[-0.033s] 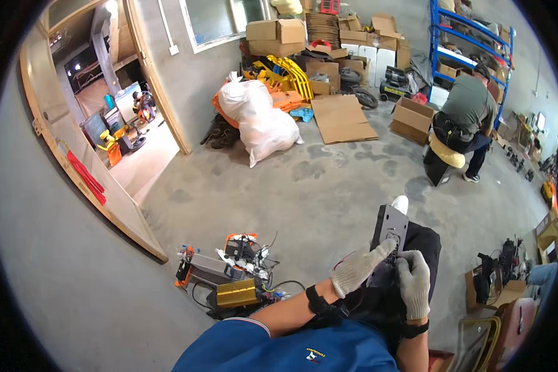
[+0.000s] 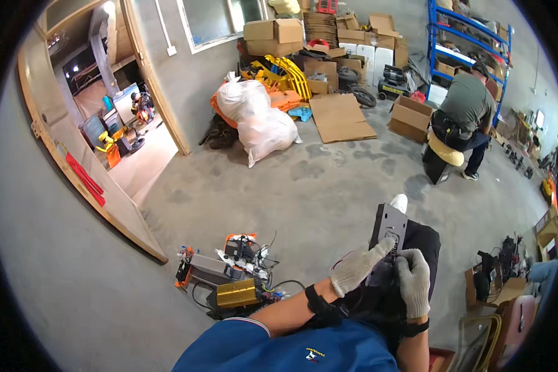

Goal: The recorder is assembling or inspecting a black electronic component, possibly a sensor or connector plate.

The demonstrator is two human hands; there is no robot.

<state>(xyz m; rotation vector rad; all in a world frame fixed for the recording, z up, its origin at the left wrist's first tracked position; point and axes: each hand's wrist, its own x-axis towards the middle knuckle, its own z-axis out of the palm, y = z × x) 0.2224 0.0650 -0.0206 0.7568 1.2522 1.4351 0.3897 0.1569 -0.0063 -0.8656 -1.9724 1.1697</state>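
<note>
I sit with a flat grey rectangular device (image 2: 389, 224) standing up on my lap, on black trousers (image 2: 423, 239). Both hands wear light knit gloves. My left hand (image 2: 356, 268) reaches across from the left, and its fingertips pinch the middle of the device's face. My right hand (image 2: 413, 282) is curled around the device's lower end, which it hides. A black strap circles my left wrist. My blue shirt (image 2: 279, 350) fills the bottom edge.
Wired electronic parts (image 2: 229, 260) and a yellow finned box (image 2: 237, 292) lie on the concrete floor to my left. White sacks (image 2: 257, 121), cardboard boxes (image 2: 409, 115) and flat cardboard (image 2: 341, 118) stand further back. Another person (image 2: 465, 108) sits by blue shelving (image 2: 471, 37).
</note>
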